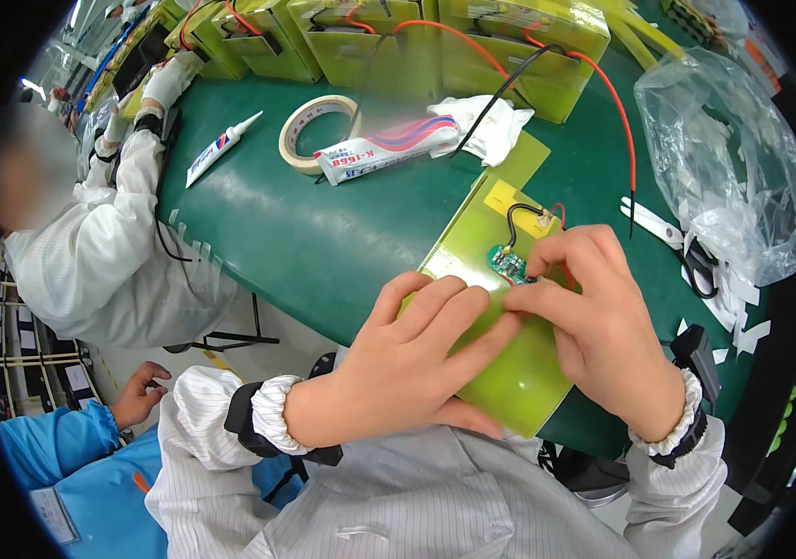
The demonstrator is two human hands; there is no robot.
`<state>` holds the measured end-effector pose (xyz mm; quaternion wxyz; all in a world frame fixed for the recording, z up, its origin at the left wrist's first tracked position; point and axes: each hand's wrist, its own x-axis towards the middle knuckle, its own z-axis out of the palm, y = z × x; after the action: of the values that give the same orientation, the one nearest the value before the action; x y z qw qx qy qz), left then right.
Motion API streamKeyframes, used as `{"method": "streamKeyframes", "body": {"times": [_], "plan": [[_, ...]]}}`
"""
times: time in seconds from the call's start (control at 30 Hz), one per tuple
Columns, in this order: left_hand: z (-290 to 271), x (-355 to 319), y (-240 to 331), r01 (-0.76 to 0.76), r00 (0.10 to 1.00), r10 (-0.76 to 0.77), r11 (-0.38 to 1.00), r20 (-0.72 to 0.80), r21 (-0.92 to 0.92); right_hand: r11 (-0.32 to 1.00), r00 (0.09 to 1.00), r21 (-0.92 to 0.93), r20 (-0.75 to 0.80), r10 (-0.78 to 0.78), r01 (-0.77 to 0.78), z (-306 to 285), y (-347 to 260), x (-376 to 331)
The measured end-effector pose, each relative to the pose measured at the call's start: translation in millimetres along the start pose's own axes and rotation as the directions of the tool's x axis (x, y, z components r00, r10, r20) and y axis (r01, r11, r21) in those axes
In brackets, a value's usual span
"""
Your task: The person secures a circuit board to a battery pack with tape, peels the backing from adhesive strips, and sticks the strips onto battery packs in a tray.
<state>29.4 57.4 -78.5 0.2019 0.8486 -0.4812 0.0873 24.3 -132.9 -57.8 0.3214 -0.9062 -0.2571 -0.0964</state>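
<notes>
A yellow-green flat panel (521,387) lies on the table in front of me, partly under both hands. On it sits a small green circuit board (507,265) with a black wire (512,219) and thin red wires. My right hand (593,321) is closed in a pinch at the board's near right edge, thumb and forefinger bent against it. My left hand (416,359) rests across the panel's left side, fingers stretched out, the forefinger's tip next to the right thumb. What lies directly under the fingertips is hidden.
Beyond the panel are a printed tube (388,151), masking tape (297,135), white cloth (486,126) and a smaller white tube (221,149). Yellow-green battery packs (523,56) line the back. Scissors (673,238) and a plastic bag (728,158) lie right. People sit at left.
</notes>
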Motion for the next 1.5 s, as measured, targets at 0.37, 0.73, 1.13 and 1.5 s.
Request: {"method": "streamKeyframes", "body": {"times": [0.37, 0.73, 1.13, 1.5], "plan": [[5.0, -6.7, -1.1, -0.030, 0.999, 0.033, 0.995, -0.029, 0.096, 0.989, 0.993, -0.082, 0.019, -0.120, 0.121, 1.8, 11.8, 2.3], [-10.3, -4.7, -16.0, -0.033, 0.999, 0.034, 0.997, 0.019, -0.066, 0.992, 1.000, -0.129, -0.026, 0.013, -0.016, -18.8, 9.2, -25.1], [-10.2, 1.5, -22.2, -0.139, 0.986, 0.137, 0.990, 0.099, 0.018, 0.948, 0.990, -0.286, 0.013, -0.141, 0.139, 0.2, 3.6, -35.3], [-8.7, 7.2, -22.3, -0.105, 0.991, 0.102, 0.994, 0.081, 0.031, 0.952, 0.999, -0.302, -0.008, -0.045, 0.041, -1.6, -2.9, -40.1]]}}
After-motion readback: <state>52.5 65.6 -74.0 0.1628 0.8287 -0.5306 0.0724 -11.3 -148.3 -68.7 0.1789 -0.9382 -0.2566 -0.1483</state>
